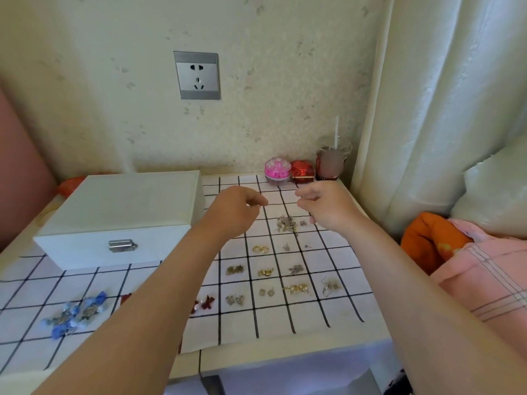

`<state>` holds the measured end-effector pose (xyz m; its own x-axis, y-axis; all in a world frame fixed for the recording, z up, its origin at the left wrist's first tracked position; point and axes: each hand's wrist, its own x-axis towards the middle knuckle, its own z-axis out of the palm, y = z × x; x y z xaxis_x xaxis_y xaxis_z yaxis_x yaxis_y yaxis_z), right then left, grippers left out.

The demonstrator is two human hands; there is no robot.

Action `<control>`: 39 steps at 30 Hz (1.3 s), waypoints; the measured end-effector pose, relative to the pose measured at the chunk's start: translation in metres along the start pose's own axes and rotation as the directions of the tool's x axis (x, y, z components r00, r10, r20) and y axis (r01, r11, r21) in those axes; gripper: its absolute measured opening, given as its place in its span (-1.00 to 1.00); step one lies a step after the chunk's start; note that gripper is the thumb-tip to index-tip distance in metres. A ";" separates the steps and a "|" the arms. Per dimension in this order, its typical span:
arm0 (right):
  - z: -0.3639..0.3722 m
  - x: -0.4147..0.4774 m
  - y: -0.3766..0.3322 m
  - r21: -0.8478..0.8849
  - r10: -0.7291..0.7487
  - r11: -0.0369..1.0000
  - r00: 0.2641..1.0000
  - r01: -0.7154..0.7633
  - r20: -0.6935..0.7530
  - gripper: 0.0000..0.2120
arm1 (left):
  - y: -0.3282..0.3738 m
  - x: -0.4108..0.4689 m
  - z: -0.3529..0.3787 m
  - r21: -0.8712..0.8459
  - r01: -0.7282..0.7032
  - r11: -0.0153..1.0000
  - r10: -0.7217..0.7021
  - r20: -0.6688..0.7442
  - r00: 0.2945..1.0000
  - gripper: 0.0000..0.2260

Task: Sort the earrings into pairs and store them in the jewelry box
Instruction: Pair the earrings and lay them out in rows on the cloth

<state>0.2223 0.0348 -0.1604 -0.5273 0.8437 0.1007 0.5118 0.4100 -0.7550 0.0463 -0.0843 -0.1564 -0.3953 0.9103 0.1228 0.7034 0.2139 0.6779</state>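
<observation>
Left hand (236,208) hovered over the checked cloth (328,309), pinching a small gold hoop (256,206). Right hand (325,206) was at its 3 o'clock with fingers curled too, but I couldn't tell if it held anything. The tangled earring heap (288,223) lay between them, sorted pairs (261,248) at its 6 o'clock. The closed jewelry box (119,218) sat at the bench's (299,356) 10 o'clock.
</observation>
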 end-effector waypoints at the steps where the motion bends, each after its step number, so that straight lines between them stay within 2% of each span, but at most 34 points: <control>1: 0.002 0.004 0.006 -0.043 -0.002 0.999 1.000 0.002 0.001 -0.78 | -0.003 0.002 0.000 0.032 0.010 0.999 -0.010 0.018 1.000 -0.78; 6: 0.014 0.016 0.018 -0.206 0.005 0.979 0.998 0.006 0.055 -0.78 | -0.016 0.008 -0.001 0.173 0.057 0.983 -0.075 0.097 0.992 -0.84; 10: 0.027 0.025 0.015 -0.261 -0.001 0.965 0.995 0.028 0.103 -0.84 | -0.021 0.010 -0.001 0.294 0.073 0.953 -0.122 0.154 0.981 -0.84; 16: 0.043 0.027 0.002 -0.426 -0.006 0.903 0.992 0.059 0.124 -0.87 | -0.027 0.011 -0.002 0.361 0.057 0.931 -0.148 0.231 0.962 -0.89; 20: 0.043 0.025 -0.004 -0.450 0.014 0.892 0.994 0.035 0.106 -0.87 | -0.026 0.009 -0.004 0.347 0.050 0.937 -0.120 0.182 0.976 -0.88; 22: 0.040 0.026 -0.005 -0.419 0.010 0.908 0.996 0.030 0.092 -0.88 | -0.024 0.008 -0.004 0.342 0.039 0.939 -0.102 0.170 0.980 -0.88; 25: 0.037 0.025 -0.008 -0.274 -0.046 0.960 0.998 0.058 0.050 -0.91 | -0.023 0.007 -0.002 0.312 0.037 0.949 -0.093 0.169 0.981 -0.87; 28: 0.041 0.022 -0.016 -0.159 -0.094 0.981 0.991 0.108 0.091 -0.92 | -0.025 0.006 0.000 0.284 0.034 0.958 -0.093 0.196 0.976 -0.84; 33: 0.062 0.017 -0.021 -0.198 -0.112 0.968 0.970 0.156 0.216 -0.94 | -0.026 0.004 0.001 0.302 0.024 0.953 -0.088 0.203 0.975 -0.77; 39: 0.068 0.019 -0.025 -0.184 -0.109 0.971 0.967 0.153 0.230 -0.93 | -0.029 0.002 0.001 0.361 0.050 0.931 -0.136 0.215 0.967 -0.64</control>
<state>0.1530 0.0163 -0.1837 -0.7219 0.6914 0.0302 0.5408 0.5908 -0.5988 0.0254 -0.0885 -0.1764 -0.3505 0.9276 -0.1294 0.8483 0.3730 0.3757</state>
